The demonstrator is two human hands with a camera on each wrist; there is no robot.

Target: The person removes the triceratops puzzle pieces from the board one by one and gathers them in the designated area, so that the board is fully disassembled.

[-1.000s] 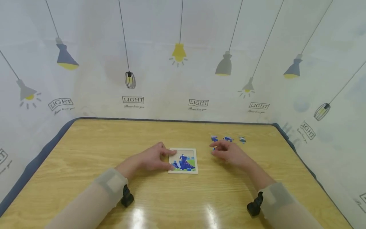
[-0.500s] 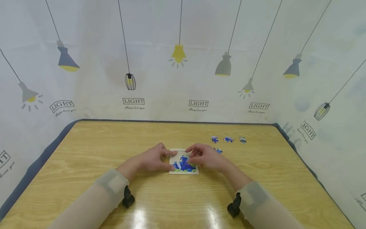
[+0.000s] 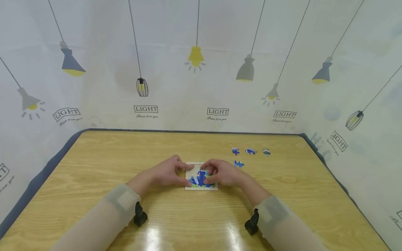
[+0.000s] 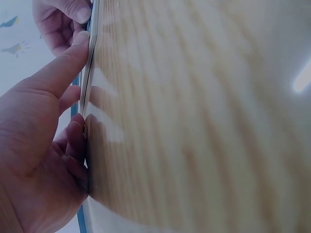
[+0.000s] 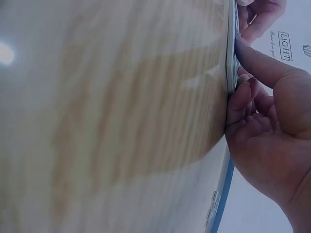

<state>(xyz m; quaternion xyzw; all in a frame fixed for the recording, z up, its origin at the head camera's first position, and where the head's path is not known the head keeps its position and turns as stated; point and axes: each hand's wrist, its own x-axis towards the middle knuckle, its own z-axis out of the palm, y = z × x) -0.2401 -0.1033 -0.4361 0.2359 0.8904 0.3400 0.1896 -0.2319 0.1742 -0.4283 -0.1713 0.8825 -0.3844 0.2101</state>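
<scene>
A small square puzzle tray [image 3: 201, 189] with a pale rim lies mid-table in the head view, partly filled with a blue dinosaur picture [image 3: 201, 178]. My left hand [image 3: 168, 171] holds its left side, index finger towards the far corner and thumb on the near one. From the right, my right hand [image 3: 224, 172] reaches over the tray, thumb and index finger on a puzzle piece at the picture, largely hidden by the fingers. In the left wrist view, the left thumb [image 4: 63, 68] lies on the tray edge. The right wrist view shows the right thumb [image 5: 262, 63] at the tray.
Several loose puzzle pieces lie right of the tray: one piece [image 3: 238, 164] nearer, others such as a blue piece [image 3: 250, 151] and a greenish piece [image 3: 266, 152] farther back. The wooden table [image 3: 125, 216] ends at a lamp-printed cloth [image 3: 176, 118] behind and at both sides.
My right hand has moved left from the loose pieces to the tray, uncovering the nearer piece. Its fingers now sit lower on the picture. The left hand has stayed on the tray.
</scene>
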